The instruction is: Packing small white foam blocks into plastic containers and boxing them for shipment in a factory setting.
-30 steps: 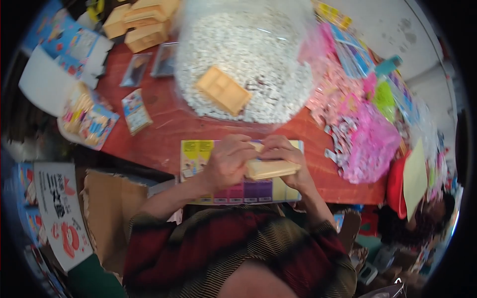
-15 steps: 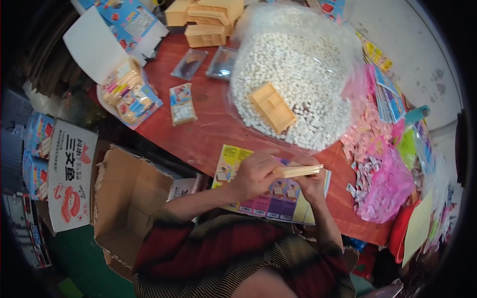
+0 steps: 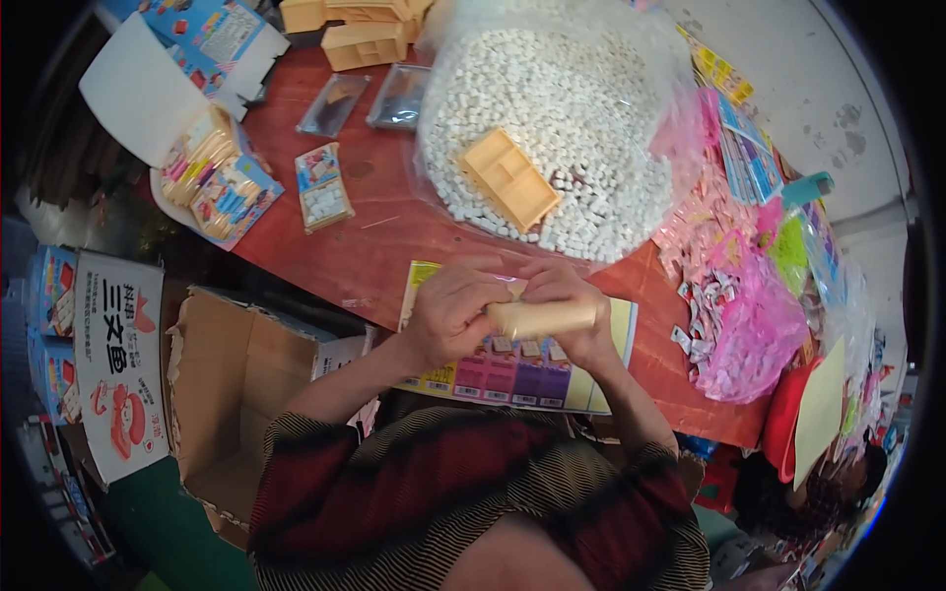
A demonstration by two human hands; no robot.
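Note:
Both my hands are together over a colourful printed sheet [image 3: 512, 379] at the table's near edge. Between them is a pale tan plastic piece [image 3: 545, 318], its smooth, long side facing me; it is unclear whether it is a tray like the others nearby. My left hand [image 3: 448, 310] has its fingers closed at the left end of the piece. My right hand [image 3: 572, 300] wraps round the right end, thumb and fingers bent over its far side. Beyond them, a tan compartment tray [image 3: 509, 179] lies on small white pieces [image 3: 591, 118] heaped in a clear plastic bag.
More tan trays [image 3: 365, 44] stand at the back. A small filled pack [image 3: 323, 187] and two clear packets [image 3: 333, 105] lie left of the bag. An open display box [image 3: 219, 182] sits far left, above a cardboard carton [image 3: 246, 394]. Pink bags [image 3: 754, 335] crowd the right.
The tan piece has turned from a thin, layered edge to a broad, smooth side. My right hand now covers more of it. The whole view has shifted slightly.

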